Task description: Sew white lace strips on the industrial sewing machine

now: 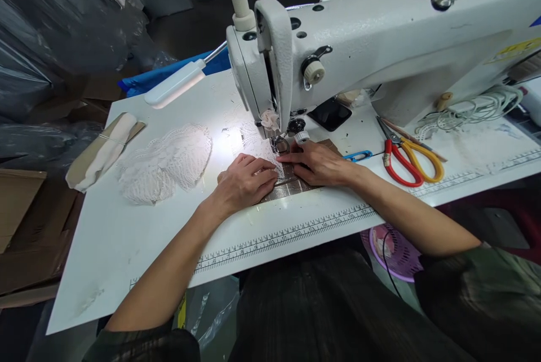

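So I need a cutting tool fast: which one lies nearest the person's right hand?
The small blue thread snips, just beside the right hand. The red-and-yellow-handled scissors lie farther right.

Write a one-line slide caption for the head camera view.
Both hands, left hand and right hand, press checked fabric flat under a white sewing machine; lace pieces and scissors lie alongside.

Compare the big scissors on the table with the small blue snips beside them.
The scissors are far larger than the blue snips. The scissors have one red and one yellow looped handle; the snips are a single blue piece without loops. The snips lie closer to the right hand, though not touching it; the scissors lie farther right. Both rest flat on the white table, untouched.
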Motion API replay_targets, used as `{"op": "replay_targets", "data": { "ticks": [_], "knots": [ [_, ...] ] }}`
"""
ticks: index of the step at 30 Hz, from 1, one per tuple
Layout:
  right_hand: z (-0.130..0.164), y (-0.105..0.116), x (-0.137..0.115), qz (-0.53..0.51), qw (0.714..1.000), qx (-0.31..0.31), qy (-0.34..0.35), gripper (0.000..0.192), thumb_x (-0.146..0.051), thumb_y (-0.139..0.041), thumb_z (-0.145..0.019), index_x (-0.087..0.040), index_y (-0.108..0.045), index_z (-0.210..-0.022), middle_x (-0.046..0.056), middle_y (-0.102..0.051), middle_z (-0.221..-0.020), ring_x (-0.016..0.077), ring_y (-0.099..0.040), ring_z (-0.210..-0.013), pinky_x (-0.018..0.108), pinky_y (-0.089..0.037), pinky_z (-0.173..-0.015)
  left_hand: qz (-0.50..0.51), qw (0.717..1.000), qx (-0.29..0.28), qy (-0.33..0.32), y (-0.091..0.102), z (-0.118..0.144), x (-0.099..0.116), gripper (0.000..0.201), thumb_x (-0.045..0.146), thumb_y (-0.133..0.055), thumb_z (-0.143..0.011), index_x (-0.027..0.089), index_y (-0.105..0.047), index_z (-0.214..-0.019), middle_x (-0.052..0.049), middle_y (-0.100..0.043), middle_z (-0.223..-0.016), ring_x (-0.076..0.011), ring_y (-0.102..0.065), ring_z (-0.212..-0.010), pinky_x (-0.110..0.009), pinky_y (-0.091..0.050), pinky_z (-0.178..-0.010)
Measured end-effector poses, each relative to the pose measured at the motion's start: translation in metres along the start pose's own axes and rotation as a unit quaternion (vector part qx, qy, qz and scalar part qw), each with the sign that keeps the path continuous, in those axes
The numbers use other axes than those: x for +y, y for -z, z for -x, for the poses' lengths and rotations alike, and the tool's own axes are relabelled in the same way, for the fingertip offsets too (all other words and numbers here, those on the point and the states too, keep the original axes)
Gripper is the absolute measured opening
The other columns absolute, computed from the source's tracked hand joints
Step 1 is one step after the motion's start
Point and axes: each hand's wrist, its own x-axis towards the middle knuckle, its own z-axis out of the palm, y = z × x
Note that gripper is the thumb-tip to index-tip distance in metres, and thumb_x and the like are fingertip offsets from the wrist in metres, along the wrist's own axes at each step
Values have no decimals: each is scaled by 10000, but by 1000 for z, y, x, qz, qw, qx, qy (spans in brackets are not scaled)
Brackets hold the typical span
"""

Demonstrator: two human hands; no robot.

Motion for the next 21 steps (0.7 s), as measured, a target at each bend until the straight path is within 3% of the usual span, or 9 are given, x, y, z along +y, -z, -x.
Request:
{"op": "replay_targets", "data": {
  "ticks": [6,12,18,21],
  "knots": [
    [0,-2,0,0,1000,4,4,423,-154,-509,-878,-201,-680,-1262,123,-586,-1091,208,-551,-892,348,-502,-808,-30,999,-8,-9,0,1,0,79,190,-612,-915,200,-685,-888,-53,-738,-999,-169,-649,-785,-359,-499,-721],
    [0,-2,1,-8,1000,-1,10,425,-137,-505,-877,-203,-673,-1262,119,-584,-1095,212,-551,-917,350,-501,-809,-65,997,22,-33,1,0,4,83,142,-620,-899,200,-679,-902,-67,-725,-998,-185,-669,-824,-448,-533,-831],
    [0,-1,2,-5,1000,5,22,411,-138,-500,-884,-205,-676,-1249,116,-573,-1071,202,-544,-902,338,-503,-789,-73,996,11,-44,0,2,9,137,75,-594,-893,188,-669,-914,-37,-732,-912,-160,-650,-765,-344,-544,-732],
    [1,1,3,4,998,-1,61,375,-148,-504,-898,-224,-700,-1209,107,-579,-1042,197,-546,-896,326,-502,-768,-64,997,-6,-32,2,1,11,125,111,-574,-914,169,-685,-908,-43,-732,-886,-157,-660,-755,-324,-545,-718]
  ]
}}
